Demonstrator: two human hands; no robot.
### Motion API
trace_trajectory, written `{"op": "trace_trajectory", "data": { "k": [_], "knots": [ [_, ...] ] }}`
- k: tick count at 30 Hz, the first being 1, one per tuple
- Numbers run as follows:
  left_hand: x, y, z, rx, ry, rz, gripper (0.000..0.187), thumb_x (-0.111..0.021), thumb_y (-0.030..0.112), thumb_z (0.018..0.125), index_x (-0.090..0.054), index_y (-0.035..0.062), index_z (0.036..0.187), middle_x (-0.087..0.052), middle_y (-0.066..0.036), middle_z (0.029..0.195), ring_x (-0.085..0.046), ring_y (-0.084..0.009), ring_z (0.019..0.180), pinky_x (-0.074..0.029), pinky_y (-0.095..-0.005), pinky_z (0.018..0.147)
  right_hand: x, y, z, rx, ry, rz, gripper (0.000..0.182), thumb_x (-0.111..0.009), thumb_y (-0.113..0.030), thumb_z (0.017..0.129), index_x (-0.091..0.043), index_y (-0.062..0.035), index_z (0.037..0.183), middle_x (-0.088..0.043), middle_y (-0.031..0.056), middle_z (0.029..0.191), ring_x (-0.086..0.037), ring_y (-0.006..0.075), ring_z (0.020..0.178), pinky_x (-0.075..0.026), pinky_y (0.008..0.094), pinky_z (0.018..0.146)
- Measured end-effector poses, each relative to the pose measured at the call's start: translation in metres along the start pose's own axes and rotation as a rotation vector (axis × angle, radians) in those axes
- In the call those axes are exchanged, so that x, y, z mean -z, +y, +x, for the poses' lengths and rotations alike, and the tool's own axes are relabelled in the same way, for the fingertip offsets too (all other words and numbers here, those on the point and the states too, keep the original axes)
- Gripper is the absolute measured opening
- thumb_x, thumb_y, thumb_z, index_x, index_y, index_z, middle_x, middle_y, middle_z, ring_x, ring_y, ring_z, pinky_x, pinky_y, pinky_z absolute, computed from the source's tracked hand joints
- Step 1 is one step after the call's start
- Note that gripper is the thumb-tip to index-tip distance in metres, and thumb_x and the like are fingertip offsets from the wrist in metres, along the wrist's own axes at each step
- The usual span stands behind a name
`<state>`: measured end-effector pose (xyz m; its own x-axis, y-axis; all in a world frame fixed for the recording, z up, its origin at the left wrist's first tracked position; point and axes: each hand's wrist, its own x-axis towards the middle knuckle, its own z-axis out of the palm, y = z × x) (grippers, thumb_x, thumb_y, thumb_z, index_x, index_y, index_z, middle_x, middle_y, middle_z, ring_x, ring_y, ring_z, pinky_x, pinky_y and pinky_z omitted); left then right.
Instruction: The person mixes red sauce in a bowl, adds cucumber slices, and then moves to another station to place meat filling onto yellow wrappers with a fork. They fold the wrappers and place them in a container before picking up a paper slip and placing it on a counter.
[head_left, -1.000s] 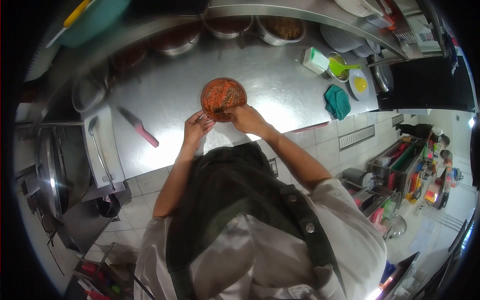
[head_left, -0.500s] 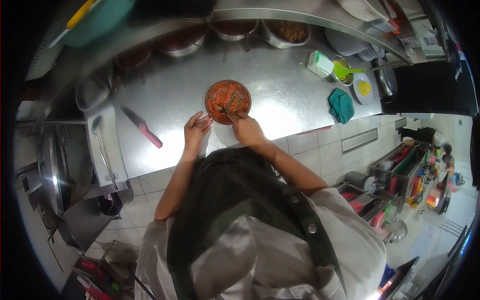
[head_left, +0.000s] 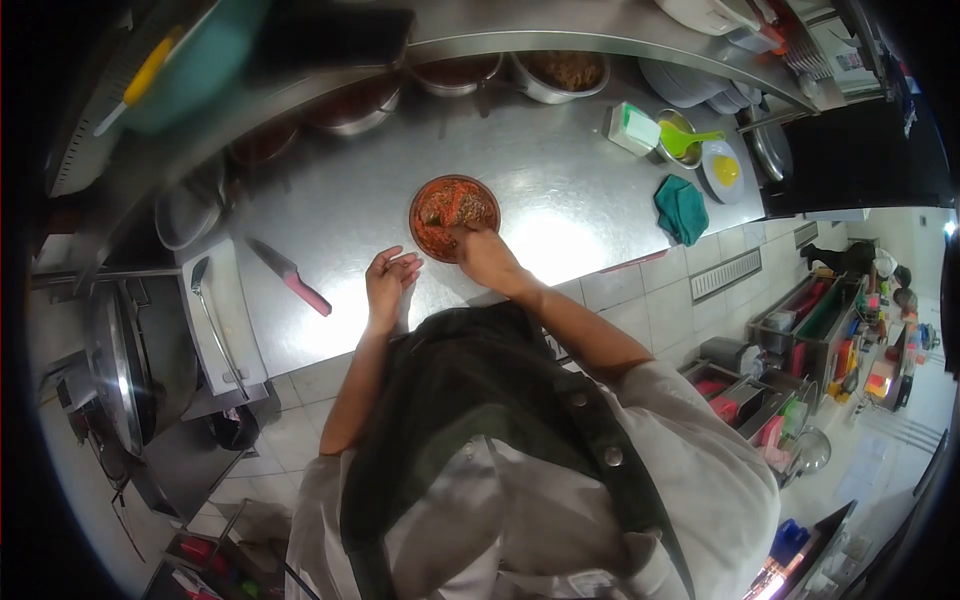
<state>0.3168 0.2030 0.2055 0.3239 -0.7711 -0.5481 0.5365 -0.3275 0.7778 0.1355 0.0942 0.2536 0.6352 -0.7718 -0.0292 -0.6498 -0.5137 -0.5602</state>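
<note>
A: While the left hand [head_left: 388, 285] sits just left of the brown bowl [head_left: 454, 179], is it gripping anything?
B: Nope. Released: fingers loosely curled, nothing visible in them, apart from the rim.
A: Right hand [head_left: 487, 262]?
B: At the bowl's near right edge, fingers bent in over the rim. Can't tell if they pinch something; back of the hand hides it.
A: Bowl position?
B: Around mid-depth on the metal counter [head_left: 340, 190], carrying a red-orange mix [head_left: 455, 203] with dark specks.
A: Around it?
B: Knife [head_left: 290, 277] with pink handle on the left, blade toward far left. Further left, white board [head_left: 247, 345] with a ladle [head_left: 217, 325] on it. Right end: green cloth [head_left: 681, 211], then a plate [head_left: 727, 194] with something yellow just beyond.
</note>
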Motion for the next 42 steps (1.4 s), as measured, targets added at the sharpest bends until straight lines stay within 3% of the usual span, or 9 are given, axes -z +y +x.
{"op": "trace_trajectory", "data": {
  "k": [5,17,21,27,30,32,36,39,42],
  "knots": [
    [0.0,0.002,0.001,0.006,-0.001,0.021,0.032,-0.045,0.005,0.097,-0.045,-0.0053,0.127,-0.062,-0.019,0.113,-0.066,-0.0256,0.102,-0.054,-0.0319,0.086,0.019,-0.004,0.001,-0.106,-0.198,0.098,0.033,-0.054,-0.01,0.083,-0.067,-0.001,0.111,-0.066,0.0296,0.089,-0.065,0.0421,0.09,-0.051,0.0491,0.085],
    [-0.002,0.001,0.0,0.015,0.003,0.022,0.033,-0.05,0.006,0.095,-0.046,-0.0062,0.125,-0.062,-0.019,0.111,-0.066,-0.025,0.101,-0.055,-0.0307,0.084,0.037,0.003,0.008,-0.107,-0.254,0.196,0.03,-0.053,-0.014,0.085,-0.069,-0.0044,0.11,-0.068,0.0237,0.097,-0.065,0.0406,0.094,-0.05,0.0463,0.089],
    [-0.003,0.001,0.001,0.012,0.029,0.052,0.03,-0.044,0.003,0.095,-0.047,-0.0057,0.124,-0.063,-0.02,0.11,-0.067,-0.026,0.1,-0.055,-0.0315,0.083,0.023,-0.007,0.008,-0.118,-0.201,0.245,0.032,-0.052,-0.012,0.085,-0.069,-0.0058,0.112,-0.068,0.024,0.097,-0.065,0.0398,0.095,-0.05,0.0471,0.088],
    [-0.003,0.0,0.001,0.005,0.035,0.063,0.029,-0.044,0.003,0.096,-0.047,-0.0058,0.122,-0.063,-0.02,0.11,-0.067,-0.026,0.099,-0.055,-0.0313,0.083,0.053,0.026,-0.008,0.031,-0.31,-0.265,0.025,-0.052,-0.009,0.08,-0.071,-0.0076,0.096,-0.069,0.018,0.094,-0.068,0.0344,0.087,-0.054,0.0433,0.079],
    [-0.004,0.003,0.001,0.006,0.033,0.065,0.028,-0.044,0.003,0.096,-0.048,-0.0057,0.122,-0.063,-0.02,0.109,-0.067,-0.0258,0.099,-0.055,-0.0311,0.083,0.061,0.031,0.012,-0.054,-0.314,-0.385,0.029,-0.051,-0.008,0.08,-0.071,-0.0087,0.102,-0.069,0.0192,0.097,-0.067,0.0341,0.089,-0.053,0.0431,0.081],
    [-0.005,0.003,0.002,0.015,0.041,0.068,0.028,-0.044,0.003,0.096,-0.048,-0.0056,0.122,-0.064,-0.02,0.109,-0.067,-0.0257,0.099,-0.055,-0.0309,0.083,0.056,0.035,0.023,0.033,-0.178,-0.233,0.041,-0.051,-0.011,0.085,-0.064,-0.0167,0.123,-0.066,0.0183,0.112,-0.067,0.0308,0.094,-0.054,0.0417,0.086],
    [-0.002,0.004,0.001,0.018,0.028,0.076,0.029,-0.046,0.005,0.096,-0.048,-0.0062,0.122,-0.063,-0.02,0.11,-0.067,-0.0253,0.1,-0.055,-0.0311,0.084,0.064,0.045,0.026,0.112,-0.397,-0.289,0.045,-0.051,-0.01,0.083,-0.063,-0.0207,0.125,-0.067,0.0108,0.114,-0.066,0.0312,0.099,-0.052,0.0438,0.089],
    [-0.004,0.002,0.003,0.014,0.039,0.075,0.029,-0.046,0.004,0.095,-0.049,-0.0063,0.122,-0.064,-0.02,0.11,-0.067,-0.025,0.099,-0.055,-0.0308,0.083,0.096,0.041,0.027,0.021,-0.558,-0.355,0.039,-0.05,-0.01,0.083,-0.069,-0.0184,0.116,-0.069,0.0161,0.106,-0.065,0.0325,0.1,-0.052,0.0434,0.088],
    [-0.003,0.0,0.004,0.006,0.042,0.092,0.029,-0.045,0.004,0.095,-0.049,-0.0065,0.122,-0.064,-0.02,0.109,-0.068,-0.0247,0.098,-0.055,-0.0308,0.083,0.091,0.036,0.027,0.075,-0.365,-0.325,0.038,-0.05,-0.009,0.083,-0.07,-0.0184,0.114,-0.069,0.0162,0.099,-0.066,0.0325,0.097,-0.053,0.0432,0.085]
  ]
}}
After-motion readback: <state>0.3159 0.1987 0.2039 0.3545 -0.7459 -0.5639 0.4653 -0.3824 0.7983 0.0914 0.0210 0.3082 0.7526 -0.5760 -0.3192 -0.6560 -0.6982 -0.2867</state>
